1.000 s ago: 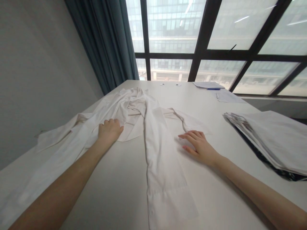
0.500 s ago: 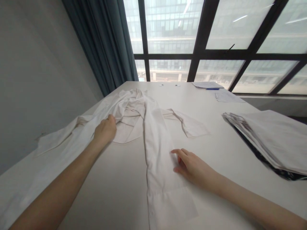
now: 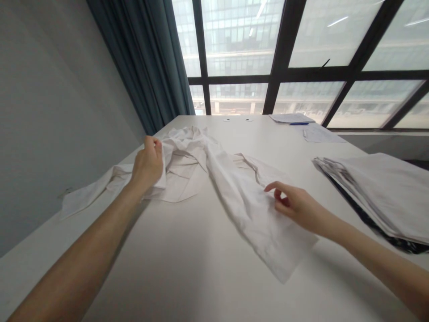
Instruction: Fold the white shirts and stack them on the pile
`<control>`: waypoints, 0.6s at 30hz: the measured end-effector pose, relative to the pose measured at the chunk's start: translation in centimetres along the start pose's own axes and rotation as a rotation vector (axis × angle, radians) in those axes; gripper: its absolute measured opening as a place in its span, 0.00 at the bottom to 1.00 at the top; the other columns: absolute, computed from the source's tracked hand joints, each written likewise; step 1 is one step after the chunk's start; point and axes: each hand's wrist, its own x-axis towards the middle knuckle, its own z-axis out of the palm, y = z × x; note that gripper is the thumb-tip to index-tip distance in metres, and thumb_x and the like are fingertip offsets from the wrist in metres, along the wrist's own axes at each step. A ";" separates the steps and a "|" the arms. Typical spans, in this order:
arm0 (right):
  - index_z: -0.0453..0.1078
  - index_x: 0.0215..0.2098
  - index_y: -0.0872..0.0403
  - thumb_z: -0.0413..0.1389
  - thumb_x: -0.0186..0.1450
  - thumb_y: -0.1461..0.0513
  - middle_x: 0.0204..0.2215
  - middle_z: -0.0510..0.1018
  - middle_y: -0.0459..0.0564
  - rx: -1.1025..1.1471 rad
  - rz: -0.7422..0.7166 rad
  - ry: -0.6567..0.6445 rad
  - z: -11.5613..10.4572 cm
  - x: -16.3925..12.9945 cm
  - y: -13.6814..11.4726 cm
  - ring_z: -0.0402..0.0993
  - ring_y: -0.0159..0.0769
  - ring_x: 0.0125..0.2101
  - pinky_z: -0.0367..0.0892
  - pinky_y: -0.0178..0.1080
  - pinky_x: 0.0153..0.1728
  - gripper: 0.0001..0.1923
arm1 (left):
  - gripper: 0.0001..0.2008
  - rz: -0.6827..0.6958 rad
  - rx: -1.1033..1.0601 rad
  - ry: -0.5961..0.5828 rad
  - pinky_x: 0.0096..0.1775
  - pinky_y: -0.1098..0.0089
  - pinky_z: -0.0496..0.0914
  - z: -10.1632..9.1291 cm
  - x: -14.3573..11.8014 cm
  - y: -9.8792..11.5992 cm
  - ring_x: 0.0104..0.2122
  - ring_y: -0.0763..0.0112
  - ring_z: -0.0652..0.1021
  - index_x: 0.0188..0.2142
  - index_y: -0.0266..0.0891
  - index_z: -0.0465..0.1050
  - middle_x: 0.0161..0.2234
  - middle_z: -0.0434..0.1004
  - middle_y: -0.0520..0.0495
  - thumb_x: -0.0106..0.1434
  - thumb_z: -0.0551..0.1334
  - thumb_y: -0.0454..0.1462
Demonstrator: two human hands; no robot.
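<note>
A white shirt [image 3: 234, 183] lies spread over the white table, its collar end bunched at the far side and one front panel stretching toward me. My left hand [image 3: 147, 163] is closed on the shirt's other front panel, raised a little above the table. The cloth hangs down beside my fingers. At the right, my right hand [image 3: 295, 203] has its fingers bent and closed on the edge of the near panel, which slants to the right under it. One sleeve [image 3: 89, 192] extends left; the other lies partly behind the right panel.
A stack of folded white cloths [image 3: 385, 192] with a dark patterned layer beneath sits on the table [image 3: 187, 259] at right. Papers [image 3: 291, 118] and a blue pen [image 3: 299, 124] lie at the far right. A blue curtain [image 3: 150, 58] hangs beyond the far left edge.
My left hand has risen and moved away from me, drawing the left panel up from the near left. My right hand has moved right, swinging the near panel rightward.
</note>
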 end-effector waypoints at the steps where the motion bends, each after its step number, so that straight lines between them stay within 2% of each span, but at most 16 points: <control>1: 0.69 0.43 0.49 0.50 0.60 0.62 0.27 0.73 0.46 -0.046 -0.013 0.072 -1.6 0.5 0.8 0.68 0.33 0.22 0.66 0.38 0.28 0.13 | 0.13 0.027 -0.091 0.028 0.34 0.69 0.60 0.0 0.1 1.0 0.32 0.63 0.73 0.48 0.37 0.61 0.33 0.71 0.46 0.72 0.43 0.39; 4: 0.72 0.37 0.49 0.51 0.62 0.55 0.25 0.71 0.49 -0.242 -0.014 0.311 -7.4 1.8 3.9 0.67 0.35 0.22 0.65 0.40 0.26 0.11 | 0.09 0.128 -0.338 0.044 0.33 0.71 0.61 0.3 -0.9 5.0 0.30 0.66 0.73 0.43 0.40 0.62 0.28 0.68 0.51 0.72 0.46 0.39; 6: 0.74 0.34 0.51 0.47 0.65 0.47 0.26 0.71 0.52 -0.424 -0.009 0.474 -11.6 2.4 6.5 0.67 0.35 0.24 0.63 0.43 0.27 0.21 | 0.08 0.202 -0.471 -0.023 0.31 0.71 0.61 1.0 -2.6 8.0 0.27 0.68 0.72 0.41 0.42 0.60 0.25 0.65 0.54 0.72 0.46 0.40; 8: 0.75 0.36 0.55 0.40 0.68 0.45 0.33 0.73 0.59 -0.596 0.048 0.680 -15.3 2.5 9.6 0.71 0.37 0.31 0.62 0.46 0.33 0.29 | 0.09 0.246 -0.576 -0.193 0.29 0.72 0.61 2.0 -5.2 10.9 0.24 0.69 0.71 0.42 0.42 0.59 0.23 0.63 0.56 0.72 0.44 0.40; 10: 0.74 0.46 0.60 0.40 0.71 0.54 0.38 0.72 0.65 -0.706 0.131 0.709 -17.9 2.1 13.2 0.69 0.47 0.46 0.62 0.46 0.39 0.25 | 0.10 0.325 -0.605 -0.472 0.29 0.71 0.63 3.4 -8.0 12.9 0.25 0.69 0.72 0.41 0.42 0.59 0.24 0.65 0.55 0.72 0.43 0.40; 11: 0.73 0.48 0.60 0.42 0.70 0.60 0.38 0.73 0.65 -0.725 0.212 0.712 -18.7 1.7 14.9 0.68 0.49 0.49 0.63 0.45 0.40 0.21 | 0.10 0.383 -0.596 -0.623 0.31 0.71 0.65 4.1 -9.2 13.5 0.27 0.68 0.74 0.41 0.42 0.59 0.26 0.68 0.53 0.73 0.43 0.40; 13: 0.73 0.46 0.62 0.49 0.66 0.68 0.33 0.74 0.63 -0.694 0.431 0.619 -18.8 0.9 17.8 0.70 0.49 0.44 0.65 0.45 0.38 0.15 | 0.09 0.562 -0.579 -0.836 0.43 0.66 0.68 5.4 -11.2 13.8 0.37 0.67 0.77 0.41 0.41 0.60 0.36 0.75 0.48 0.73 0.44 0.38; 14: 0.75 0.43 0.62 0.52 0.63 0.70 0.32 0.75 0.63 -0.681 0.472 0.575 -18.3 0.5 18.8 0.71 0.51 0.42 0.66 0.46 0.36 0.13 | 0.08 0.628 -0.571 -0.888 0.50 0.63 0.65 5.8 -11.8 13.4 0.44 0.67 0.76 0.42 0.41 0.61 0.43 0.76 0.46 0.72 0.46 0.37; 16: 0.75 0.41 0.61 0.55 0.59 0.69 0.39 0.75 0.67 -0.673 0.472 0.526 -16.3 -0.1 19.8 0.70 0.58 0.44 0.66 0.51 0.36 0.12 | 0.08 0.737 -0.528 -0.896 0.60 0.57 0.55 6.4 -12.5 12.0 0.54 0.66 0.71 0.47 0.41 0.62 0.53 0.72 0.44 0.72 0.49 0.36; 18: 0.74 0.44 0.57 0.53 0.60 0.68 0.48 0.72 0.68 -0.670 0.402 0.513 -13.5 -0.4 19.6 0.67 0.62 0.50 0.64 0.56 0.39 0.15 | 0.13 0.799 -0.430 -0.802 0.63 0.55 0.50 6.7 -12.6 9.8 0.61 0.65 0.65 0.54 0.40 0.59 0.59 0.67 0.41 0.72 0.50 0.38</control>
